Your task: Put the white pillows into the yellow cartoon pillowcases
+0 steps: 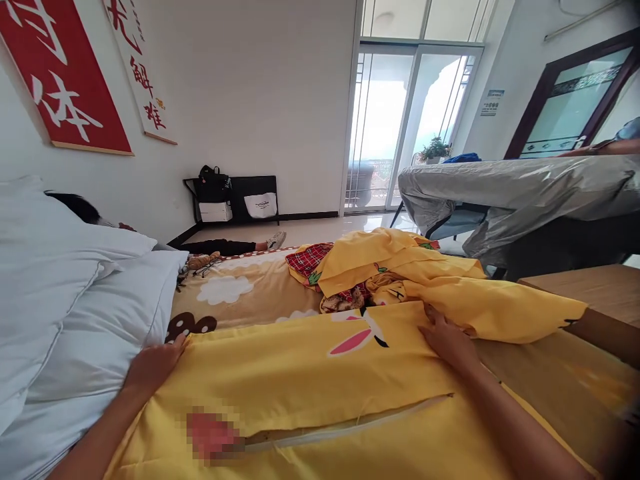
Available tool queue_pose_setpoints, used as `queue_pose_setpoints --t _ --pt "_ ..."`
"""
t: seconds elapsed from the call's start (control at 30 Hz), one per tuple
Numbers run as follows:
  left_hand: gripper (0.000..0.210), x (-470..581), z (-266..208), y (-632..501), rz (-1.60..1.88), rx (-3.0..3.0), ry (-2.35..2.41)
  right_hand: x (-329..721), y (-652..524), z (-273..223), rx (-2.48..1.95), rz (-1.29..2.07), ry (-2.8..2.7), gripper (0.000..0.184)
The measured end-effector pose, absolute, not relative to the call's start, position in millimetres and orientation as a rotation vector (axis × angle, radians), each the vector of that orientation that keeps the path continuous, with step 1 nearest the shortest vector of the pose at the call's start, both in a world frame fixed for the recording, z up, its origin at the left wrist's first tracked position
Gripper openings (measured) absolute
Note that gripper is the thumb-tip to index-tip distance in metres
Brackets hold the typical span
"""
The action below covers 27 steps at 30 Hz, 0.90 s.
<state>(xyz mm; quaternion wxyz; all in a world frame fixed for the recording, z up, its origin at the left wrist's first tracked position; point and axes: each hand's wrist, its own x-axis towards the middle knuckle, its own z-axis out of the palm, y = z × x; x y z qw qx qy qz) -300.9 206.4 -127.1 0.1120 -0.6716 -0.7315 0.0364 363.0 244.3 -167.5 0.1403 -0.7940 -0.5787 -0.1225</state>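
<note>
A yellow pillowcase [300,373] with a white-and-pink rabbit print is spread flat in front of me. Along its lower part runs a long slit [350,427] with a pale strip showing inside. My left hand [156,365] is closed on the far left corner, right beside the white pillows [107,320]. At the far right corner my right hand [450,340] pinches the edge between thumb and fingers. Just beyond it lies a crumpled heap of yellow cloth [400,267] with red plaid parts. A blurred patch covers a red print near my left forearm.
The bed has a brown, cloud-patterned cover [245,297]. Behind the pillows a person's dark hair shows, and a leg with a sneaker [276,241] sticks out beyond the bed. A plastic-covered table [520,183] stands at right; a black rack [255,197] holds bags by the wall.
</note>
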Motion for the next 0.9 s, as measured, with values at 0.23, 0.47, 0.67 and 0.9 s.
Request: queue_pose_setpoints --t 0.23,0.47,0.67,0.9 --pt "0.047 -299 -112 208 0.164 -1.801 -2.244 358 232 -158 -2.178 -0.684 -1.578 0.041" --pt "0.051 -165 -105 182 -0.299 -2.244 -1.687 215 188 -124 -1.604 -0.133 -2.190 0.054" --pt "0.057 -109 -138 162 -0.077 -2.823 -1.660 148 171 -132 -1.368 0.365 -2.561 0.056" --pt "0.059 -281 -159 136 -0.186 -2.382 -2.161 329 152 -128 -2.149 0.263 -2.046 0.068"
